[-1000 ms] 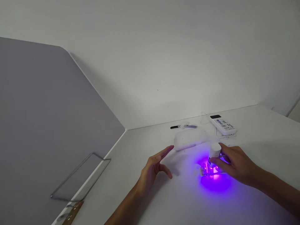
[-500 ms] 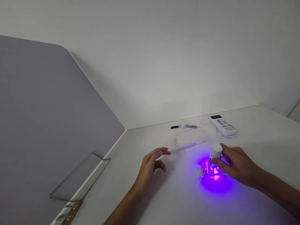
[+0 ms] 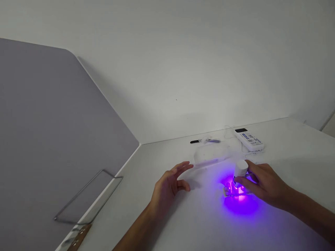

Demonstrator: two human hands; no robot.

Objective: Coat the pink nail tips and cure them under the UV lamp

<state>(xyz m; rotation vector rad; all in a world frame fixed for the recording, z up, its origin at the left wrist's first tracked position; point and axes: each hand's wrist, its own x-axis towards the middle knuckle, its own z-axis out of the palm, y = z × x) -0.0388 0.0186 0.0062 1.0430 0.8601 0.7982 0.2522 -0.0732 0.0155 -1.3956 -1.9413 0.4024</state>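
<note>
My right hand [image 3: 267, 183] grips a small white UV lamp [image 3: 241, 168] upright between thumb and fingers. Violet light spills from its lower end onto a small, partly clear piece [image 3: 227, 191] on the table, whose details are washed out by the glare. To the left, my left hand [image 3: 171, 181] hovers over the table with fingers apart and nothing in them. Its fingertips are close to the near left corner of a clear, shallow tray [image 3: 206, 162].
A white table [image 3: 125, 212] meets the wall at the back. Behind the tray lies a thin black-ended tool [image 3: 195, 142] with clear wrapping. A white labelled device [image 3: 250, 140] with a thin cord lies at the back right. A metal wire frame [image 3: 74, 195] and a clipboard-like brown edge [image 3: 81, 237] are at left.
My left hand has shifted slightly, its fingers spreading a little wider toward the tray. My right hand and the glowing lamp stay in place.
</note>
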